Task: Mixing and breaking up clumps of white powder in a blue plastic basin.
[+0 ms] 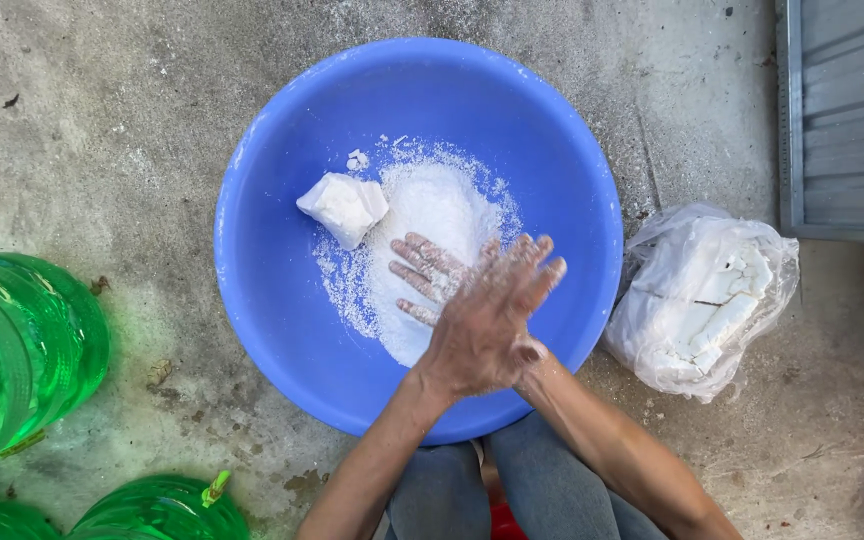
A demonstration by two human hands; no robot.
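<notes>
A round blue plastic basin (272, 330) sits on a concrete floor. It holds a heap of white powder (434, 205), and a white chalky lump (342, 207) lies at the heap's left edge. Both my hands hover over the near side of the heap, palms pressed flat against each other and dusted white. My left hand (487, 325) lies on top, back upward, its fingers pointing up and right. My right hand (420, 275) is underneath, with only its fingers showing, pointing left. Whether any powder is caught between the palms is hidden.
A clear plastic bag (702, 295) of cracked white chunks rests against the basin's right side. Large green plastic bottles (12, 350) (162, 510) lie at the left and bottom left. A grey metal panel (847, 110) stands at the top right. My knees are just below the basin.
</notes>
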